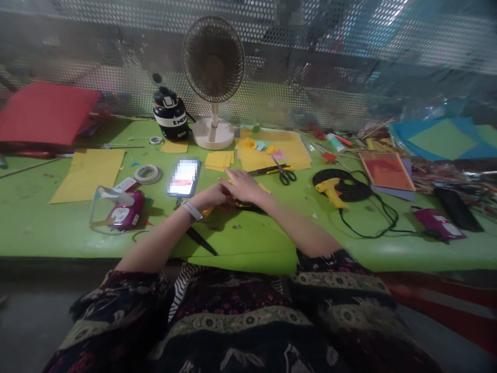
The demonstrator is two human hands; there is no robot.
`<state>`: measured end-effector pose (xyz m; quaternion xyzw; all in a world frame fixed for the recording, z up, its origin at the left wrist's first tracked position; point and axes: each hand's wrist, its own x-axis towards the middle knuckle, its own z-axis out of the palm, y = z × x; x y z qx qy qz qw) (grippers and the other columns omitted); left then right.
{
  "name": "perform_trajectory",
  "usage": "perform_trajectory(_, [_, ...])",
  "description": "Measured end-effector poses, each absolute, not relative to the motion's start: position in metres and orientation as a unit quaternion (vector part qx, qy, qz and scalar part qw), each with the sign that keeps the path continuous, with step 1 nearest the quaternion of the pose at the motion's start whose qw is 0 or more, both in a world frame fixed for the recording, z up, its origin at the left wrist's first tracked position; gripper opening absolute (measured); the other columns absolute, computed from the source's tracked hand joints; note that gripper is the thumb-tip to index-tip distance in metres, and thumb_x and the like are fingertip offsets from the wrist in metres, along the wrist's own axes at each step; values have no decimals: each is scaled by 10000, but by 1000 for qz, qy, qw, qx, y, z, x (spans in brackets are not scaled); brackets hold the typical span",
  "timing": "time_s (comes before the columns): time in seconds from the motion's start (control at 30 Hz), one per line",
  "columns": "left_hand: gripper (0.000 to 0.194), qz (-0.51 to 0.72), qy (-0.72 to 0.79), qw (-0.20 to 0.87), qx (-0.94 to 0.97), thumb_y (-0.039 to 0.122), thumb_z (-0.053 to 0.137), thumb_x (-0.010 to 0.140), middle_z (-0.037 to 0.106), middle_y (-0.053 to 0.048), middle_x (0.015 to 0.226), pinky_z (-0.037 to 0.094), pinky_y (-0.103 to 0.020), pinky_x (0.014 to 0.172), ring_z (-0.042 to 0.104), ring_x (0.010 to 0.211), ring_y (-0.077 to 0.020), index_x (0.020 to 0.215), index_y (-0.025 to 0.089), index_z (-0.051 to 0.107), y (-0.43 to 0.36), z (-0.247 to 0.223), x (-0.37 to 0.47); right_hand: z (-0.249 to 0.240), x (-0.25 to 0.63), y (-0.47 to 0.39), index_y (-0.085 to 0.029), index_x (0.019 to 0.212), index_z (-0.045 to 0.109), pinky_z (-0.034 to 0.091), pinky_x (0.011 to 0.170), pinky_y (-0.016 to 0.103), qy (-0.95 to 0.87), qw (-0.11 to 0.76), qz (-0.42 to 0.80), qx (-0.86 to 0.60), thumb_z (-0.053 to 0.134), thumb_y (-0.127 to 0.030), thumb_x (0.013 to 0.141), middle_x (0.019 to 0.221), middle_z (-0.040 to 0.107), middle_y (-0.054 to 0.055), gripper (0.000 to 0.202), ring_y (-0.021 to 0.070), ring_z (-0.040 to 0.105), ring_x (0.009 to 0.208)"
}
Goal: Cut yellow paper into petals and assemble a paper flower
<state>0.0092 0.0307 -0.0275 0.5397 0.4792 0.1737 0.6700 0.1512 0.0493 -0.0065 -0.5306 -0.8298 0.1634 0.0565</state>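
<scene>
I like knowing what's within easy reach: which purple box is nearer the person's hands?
The left purple box, nearer because it lies closer to the left hand. The right purple box lies well beyond the right hand, beside a long black case.

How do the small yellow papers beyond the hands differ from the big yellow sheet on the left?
The small papers are much smaller than the big sheet. The small papers overlap in a pile; the big sheet looks single. The small papers lie right of the phone, the big sheet left of it. Both are yellow, lying on the green table.
</scene>
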Motion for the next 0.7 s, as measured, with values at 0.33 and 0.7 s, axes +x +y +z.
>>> perform_trajectory(0.33, [122, 170, 478, 667, 546, 108, 696, 805, 696, -31, 732, 576, -396, 835, 702, 729, -182, 907, 152, 644, 32, -28, 7, -8, 151, 52, -86, 1544, 316, 261, 1161, 512, -825, 55, 183, -532, 198, -646, 981, 1545, 407, 199, 803, 368, 346, 1431])
perform_trajectory(0.7, [106, 173, 468, 685, 531, 104, 688, 820, 705, -77, 783, 568, -394, 811, 712, 766, -212, 909, 113, 633, 36, -39, 4, -12, 151, 55, -99, 1536, 335, 280, 1146, 528, -827, 55, 187, -528, 201, -657, 978, 1534, 423, 197, 801, 374, 360, 1423])
